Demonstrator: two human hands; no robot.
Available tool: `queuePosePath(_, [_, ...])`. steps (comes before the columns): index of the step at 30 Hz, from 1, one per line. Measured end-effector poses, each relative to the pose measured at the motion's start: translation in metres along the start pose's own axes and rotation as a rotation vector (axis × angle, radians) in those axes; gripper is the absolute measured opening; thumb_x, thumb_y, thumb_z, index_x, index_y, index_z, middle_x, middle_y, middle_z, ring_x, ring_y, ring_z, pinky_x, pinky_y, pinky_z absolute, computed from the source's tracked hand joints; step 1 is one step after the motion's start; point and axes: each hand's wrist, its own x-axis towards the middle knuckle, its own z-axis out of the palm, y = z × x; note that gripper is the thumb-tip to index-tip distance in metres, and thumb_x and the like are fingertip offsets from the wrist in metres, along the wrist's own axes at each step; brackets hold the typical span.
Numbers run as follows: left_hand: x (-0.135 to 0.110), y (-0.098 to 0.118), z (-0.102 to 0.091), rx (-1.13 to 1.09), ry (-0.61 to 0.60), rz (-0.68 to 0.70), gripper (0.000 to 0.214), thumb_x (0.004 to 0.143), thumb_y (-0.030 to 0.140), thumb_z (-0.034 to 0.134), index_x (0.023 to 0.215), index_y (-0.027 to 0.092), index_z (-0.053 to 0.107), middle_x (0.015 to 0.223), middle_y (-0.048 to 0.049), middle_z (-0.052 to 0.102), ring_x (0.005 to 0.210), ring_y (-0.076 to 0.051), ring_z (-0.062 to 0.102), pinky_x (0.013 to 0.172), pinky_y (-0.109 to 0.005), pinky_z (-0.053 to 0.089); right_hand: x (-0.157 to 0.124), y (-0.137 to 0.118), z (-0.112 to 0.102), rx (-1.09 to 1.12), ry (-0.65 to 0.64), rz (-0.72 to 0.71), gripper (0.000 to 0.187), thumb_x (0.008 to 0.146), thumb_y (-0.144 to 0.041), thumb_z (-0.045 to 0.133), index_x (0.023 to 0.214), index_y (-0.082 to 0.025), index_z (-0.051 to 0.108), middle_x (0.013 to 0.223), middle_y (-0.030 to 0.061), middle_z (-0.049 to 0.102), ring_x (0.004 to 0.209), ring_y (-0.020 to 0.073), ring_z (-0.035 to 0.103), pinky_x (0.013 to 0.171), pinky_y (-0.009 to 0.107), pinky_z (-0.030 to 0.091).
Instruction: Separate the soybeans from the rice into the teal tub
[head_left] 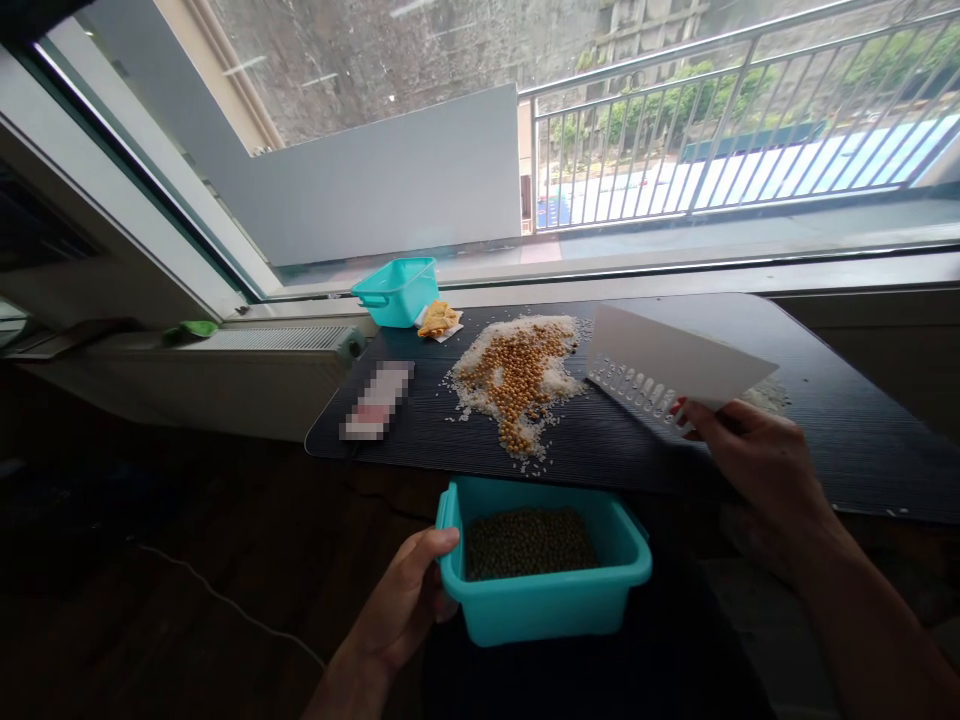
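Note:
My left hand (409, 600) grips the left rim of a teal plastic tub (547, 600) held below the near edge of the black table (825, 400); the tub holds a layer of soybeans (530, 541). My right hand (750, 465) pinches the lower corner of a white plastic scoop (667, 365) with slotted holes along its edge, held tilted over the table. A heap of soybeans mixed with white rice (517, 375) lies spread on the table, just left of the scoop.
A second teal tub (396, 290) stands at the table's back left corner, with a yellow wrapper (439, 318) beside it. A small pink and white packet (376, 400) lies at the left. A few rice grains (766, 397) lie behind the scoop. Window and railing beyond.

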Motion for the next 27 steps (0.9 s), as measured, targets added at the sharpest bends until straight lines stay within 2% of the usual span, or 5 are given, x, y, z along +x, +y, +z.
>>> queuePosePath(4, [0.002, -0.001, 0.000, 0.003, -0.017, 0.006, 0.042, 0.068, 0.043, 0.074, 0.055, 0.019, 0.043, 0.044, 0.0065, 0.037, 0.039, -0.007, 0.035, 0.040, -0.021, 0.024, 0.004, 0.005, 0.004, -0.068, 0.075, -0.056, 0.025, 0.073, -0.048, 0.061, 0.069, -0.024, 0.068, 0.063, 0.0045, 0.071, 0.068, 0.0255, 0.068, 0.063, 0.035, 0.048])
queuePosePath(11, [0.002, -0.002, 0.000, -0.001, -0.011, 0.010, 0.041, 0.068, 0.043, 0.074, 0.055, 0.019, 0.044, 0.044, 0.0065, 0.039, 0.039, -0.007, 0.036, 0.040, -0.021, 0.024, 0.003, -0.001, 0.029, -0.078, -0.011, -0.190, 0.029, 0.074, -0.047, 0.059, 0.068, -0.021, 0.069, 0.060, 0.0031, 0.070, 0.061, 0.0212, 0.067, 0.054, 0.028, 0.045])
queuePosePath(15, [0.002, -0.002, 0.000, -0.010, 0.001, 0.005, 0.039, 0.068, 0.042, 0.075, 0.056, 0.019, 0.045, 0.044, 0.0070, 0.038, 0.038, -0.007, 0.036, 0.040, -0.021, 0.024, -0.005, -0.001, 0.024, -0.042, -0.063, -0.196, 0.028, 0.074, -0.048, 0.062, 0.069, -0.021, 0.071, 0.058, 0.0013, 0.068, 0.058, 0.0190, 0.065, 0.051, 0.026, 0.043])
queuePosePath(20, [0.002, -0.001, 0.003, -0.004, -0.019, 0.015, 0.040, 0.068, 0.042, 0.074, 0.055, 0.019, 0.045, 0.043, 0.0065, 0.039, 0.039, -0.007, 0.035, 0.040, -0.021, 0.023, -0.006, 0.008, 0.014, -0.022, -0.016, -0.171, 0.031, 0.072, -0.053, 0.062, 0.070, -0.024, 0.072, 0.060, 0.0016, 0.070, 0.058, 0.0198, 0.063, 0.050, 0.028, 0.044])
queuePosePath(27, [0.000, 0.001, 0.006, 0.005, -0.026, 0.011, 0.040, 0.067, 0.044, 0.073, 0.054, 0.019, 0.044, 0.043, 0.0063, 0.038, 0.039, -0.007, 0.034, 0.040, -0.021, 0.024, -0.014, 0.011, 0.016, 0.042, -0.100, -0.118, 0.031, 0.072, -0.053, 0.064, 0.077, -0.023, 0.073, 0.066, 0.0004, 0.072, 0.062, 0.0186, 0.064, 0.056, 0.029, 0.047])
